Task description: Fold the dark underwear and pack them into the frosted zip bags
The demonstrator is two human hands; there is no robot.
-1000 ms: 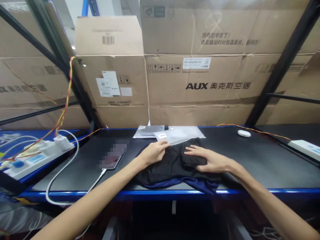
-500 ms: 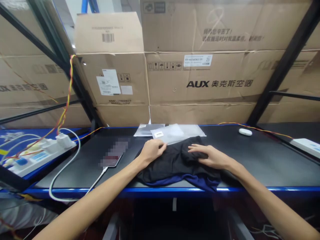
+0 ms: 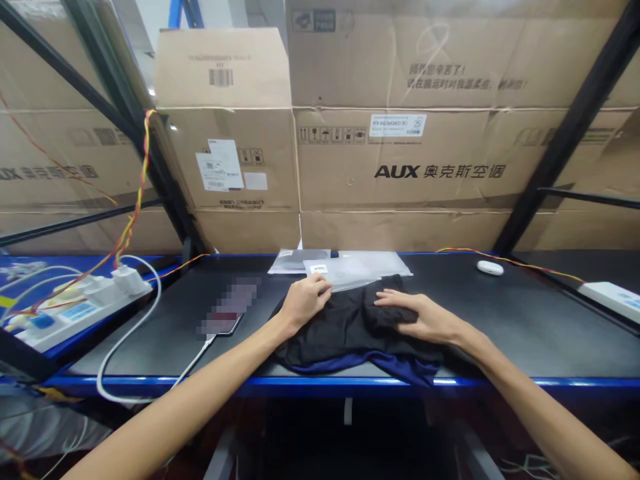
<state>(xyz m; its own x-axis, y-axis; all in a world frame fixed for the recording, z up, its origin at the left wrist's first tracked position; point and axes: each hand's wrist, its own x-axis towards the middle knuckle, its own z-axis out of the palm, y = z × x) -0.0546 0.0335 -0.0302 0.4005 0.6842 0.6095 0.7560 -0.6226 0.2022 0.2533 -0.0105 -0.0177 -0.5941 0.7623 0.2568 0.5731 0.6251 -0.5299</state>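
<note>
Near the front edge of the table (image 3: 540, 333), a crumpled black garment (image 3: 343, 330) with dark blue cloth along its lower side lies spread out. My left hand (image 3: 305, 303) has its fingers curled in a pinch at the near edge of a translucent plastic bag (image 3: 350, 271) with a small white label, at the garment's far side. My right hand (image 3: 433, 317) grips a bunched fold of the garment, fingers over it and thumb underneath. Behind the labelled bag lie a second flat plastic bag (image 3: 295, 262) and another (image 3: 393, 259).
On the left, a phone (image 3: 233, 310) is plugged into a white cable (image 3: 106, 353), near a power strip (image 3: 83, 313). A small white case (image 3: 490, 267) and another white strip (image 3: 613, 299) are to the right. Cardboard boxes (image 3: 400, 193) wall off the back, between dark shelf posts.
The labelled plastic bag has shifted and now lies flatter and straighter, its near edge at my left hand. My right hand's fingers have closed a little more over the bunched garment.
</note>
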